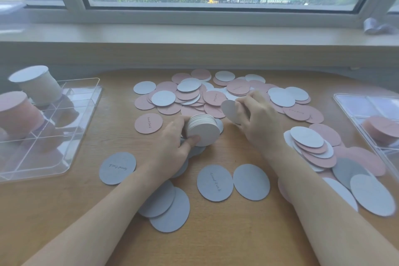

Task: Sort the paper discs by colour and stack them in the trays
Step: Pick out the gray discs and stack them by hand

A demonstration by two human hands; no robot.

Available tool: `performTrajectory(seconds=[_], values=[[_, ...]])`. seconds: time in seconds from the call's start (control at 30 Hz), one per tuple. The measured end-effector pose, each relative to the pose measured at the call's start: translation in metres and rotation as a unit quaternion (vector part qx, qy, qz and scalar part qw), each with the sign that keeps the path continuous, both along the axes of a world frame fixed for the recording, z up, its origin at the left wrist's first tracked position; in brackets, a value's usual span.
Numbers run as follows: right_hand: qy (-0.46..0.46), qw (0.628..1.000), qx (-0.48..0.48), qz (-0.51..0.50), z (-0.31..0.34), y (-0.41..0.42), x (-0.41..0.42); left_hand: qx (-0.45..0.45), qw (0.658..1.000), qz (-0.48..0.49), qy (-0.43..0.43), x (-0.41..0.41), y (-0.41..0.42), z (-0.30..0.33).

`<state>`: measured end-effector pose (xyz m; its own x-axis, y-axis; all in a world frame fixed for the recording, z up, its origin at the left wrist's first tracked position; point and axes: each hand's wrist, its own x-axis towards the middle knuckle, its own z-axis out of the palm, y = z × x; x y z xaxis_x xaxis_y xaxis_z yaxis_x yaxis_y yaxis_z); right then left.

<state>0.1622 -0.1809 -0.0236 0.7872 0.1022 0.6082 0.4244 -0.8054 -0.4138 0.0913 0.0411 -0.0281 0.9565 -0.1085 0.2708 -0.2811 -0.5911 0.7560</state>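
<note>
My left hand [172, 142] grips a thick stack of white discs [203, 129] on its edge at the table's middle. My right hand [257, 119] pinches a single white disc [230, 111], tilted, just right of that stack. A heap of pink and pale grey discs [194, 95] lies behind both hands. More discs [319, 151] overlap to the right, and loose grey discs [216, 182] lie near my forearms. The clear left tray [71, 136] holds a tall white stack [38, 86] and a pink stack [17, 112]. A low pink stack [384, 130] sits in the clear right tray [354, 110].
The wooden table [226, 233] runs up to a window sill [194, 36] at the back. A crumpled silvery object [375, 26] lies on the sill at the far right. Both trays have inner dividers.
</note>
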Motion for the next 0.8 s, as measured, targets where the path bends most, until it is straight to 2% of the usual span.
performTrajectory(seconds=[0.13, 0.37, 0.47, 0.63, 0.8], values=[[-0.005, 0.999, 0.026, 0.047, 0.001, 0.003, -0.006, 0.0, 1.0, 0.0, 0.004, 0.002, 0.002, -0.003], [-0.002, 1.0, 0.008, 0.012, 0.004, 0.003, -0.009, 0.001, 1.0, -0.002, 0.004, 0.002, 0.001, -0.003], [0.0, 1.0, 0.028, 0.011, 0.005, 0.004, -0.011, -0.002, 1.0, -0.006, -0.001, 0.0, 0.001, 0.0], [0.037, 0.993, 0.108, 0.033, 0.008, 0.008, -0.016, 0.003, 1.0, -0.004, 0.003, -0.001, 0.001, -0.001], [0.111, 0.963, 0.225, 0.098, 0.017, 0.012, -0.023, 0.003, 1.0, -0.009, -0.001, 0.0, 0.001, -0.002]])
